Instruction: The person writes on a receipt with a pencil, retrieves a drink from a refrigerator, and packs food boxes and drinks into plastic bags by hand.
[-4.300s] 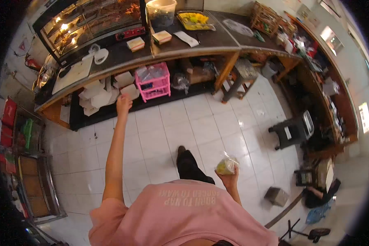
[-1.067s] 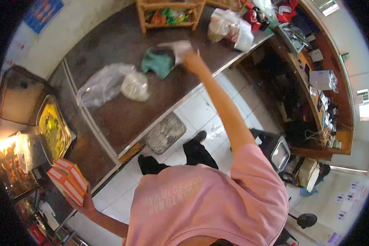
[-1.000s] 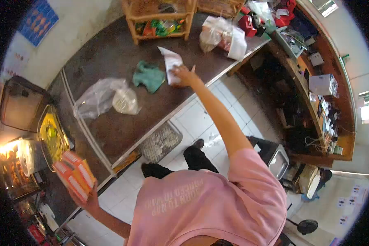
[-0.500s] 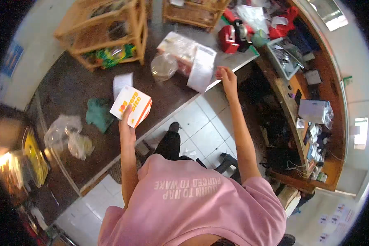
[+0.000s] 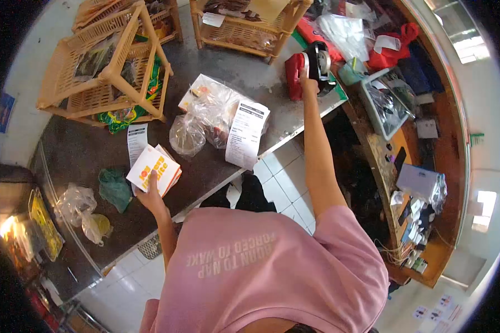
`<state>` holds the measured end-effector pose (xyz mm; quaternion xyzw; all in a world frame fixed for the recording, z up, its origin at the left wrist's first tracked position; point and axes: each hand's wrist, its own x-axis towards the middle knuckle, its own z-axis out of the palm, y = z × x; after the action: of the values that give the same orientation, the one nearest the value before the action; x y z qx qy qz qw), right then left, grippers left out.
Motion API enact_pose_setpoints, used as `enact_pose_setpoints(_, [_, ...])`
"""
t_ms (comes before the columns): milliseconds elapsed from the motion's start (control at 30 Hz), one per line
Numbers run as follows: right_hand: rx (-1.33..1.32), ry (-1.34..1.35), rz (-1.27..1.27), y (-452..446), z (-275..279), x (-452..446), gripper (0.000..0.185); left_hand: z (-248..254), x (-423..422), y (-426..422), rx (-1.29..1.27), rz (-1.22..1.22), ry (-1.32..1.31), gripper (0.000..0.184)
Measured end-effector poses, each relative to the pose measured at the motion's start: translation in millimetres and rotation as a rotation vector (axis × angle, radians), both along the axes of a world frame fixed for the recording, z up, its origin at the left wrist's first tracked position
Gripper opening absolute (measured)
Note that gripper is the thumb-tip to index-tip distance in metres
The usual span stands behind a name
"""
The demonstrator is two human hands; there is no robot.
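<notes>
My left hand grips a white cardboard food box with orange and yellow lettering, thumb on top, over the dark table. A printed receipt shows just behind the box. At the far right corner of the table, my right hand is closed at the red tape dispenser; its fingertips are partly hidden. A black tape dispenser stands right beside the red one. Between my hands lies a clear plastic bag around a box, with a long receipt on its right side and a round clear container on its left.
Rattan racks with packets stand at the back of the dark table. A green cloth-like bundle and knotted plastic bags lie at the left. To the right, a grey tray and several small items rest on a wooden counter.
My right hand has moved from beside the bagged box's receipt, forward to the red tape dispenser. My left hand, still holding the food box, shifted slightly left and lower in view as the camera view moved.
</notes>
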<state>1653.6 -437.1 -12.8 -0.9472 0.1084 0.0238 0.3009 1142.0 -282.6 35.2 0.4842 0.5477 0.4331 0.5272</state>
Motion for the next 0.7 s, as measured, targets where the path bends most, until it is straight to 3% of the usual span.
enact_pose_setpoints(33, [-0.046,-0.04,0.031,0.6,2.3,-8.9,0.07,-1.7,2.1,-0.4,0.001,0.019,0.014,0.042])
enact_pose_setpoints(100, [0.996,0.033,0.03,-18.5,-19.7,-7.8,0.04,0.7,-2.3,-5.3,-0.051,0.055,-0.056,0.042])
enact_pose_setpoints(133, [1.08,-0.096,0.212,-34.6,-6.2,-39.3,0.031,7.0,-3.0,-4.9,-0.099,0.074,-0.148,0.044])
enact_pose_setpoints(200, [1.417,-0.103,0.106,-43.2,-4.4,-75.2,0.027,35.8,4.9,-9.4,-0.236,0.08,-0.396,0.045])
enact_pose_setpoints(300, [1.391,-0.041,0.085,-50.7,-16.8,-93.2,0.026,78.4,15.4,-24.5,-0.171,-0.016,-0.487,0.045])
enact_pose_setpoints(367, [0.997,-0.359,0.252,-57.4,-63.4,-77.7,0.031,111.0,37.1,-31.8,-0.193,-0.05,-0.381,0.04])
enact_pose_setpoints(467, [0.613,-0.276,0.326,-67.4,-81.9,-64.0,0.04,114.1,56.3,-35.9,0.024,-0.181,-0.204,0.036])
enact_pose_setpoints(567, [0.344,-0.155,0.192,-64.7,-33.4,-75.1,0.039,107.0,72.3,-28.3,-0.543,-0.297,-0.914,0.032])
enact_pose_setpoints(600, [0.192,-0.188,0.246,-64.6,-22.5,-78.3,0.042,116.9,82.8,-31.8,-0.572,-0.323,-0.904,0.032])
enact_pose_setpoints(633, [0.594,-0.223,0.302,-64.2,-14.6,-88.0,0.042,127.3,95.9,-41.0,-0.6,-0.343,-0.894,0.032])
enact_pose_setpoints(700, [0.834,-0.017,0.606,-50.1,87.6,-149.4,0.033,123.8,111.4,-45.6,-0.591,-0.418,-0.875,0.034])
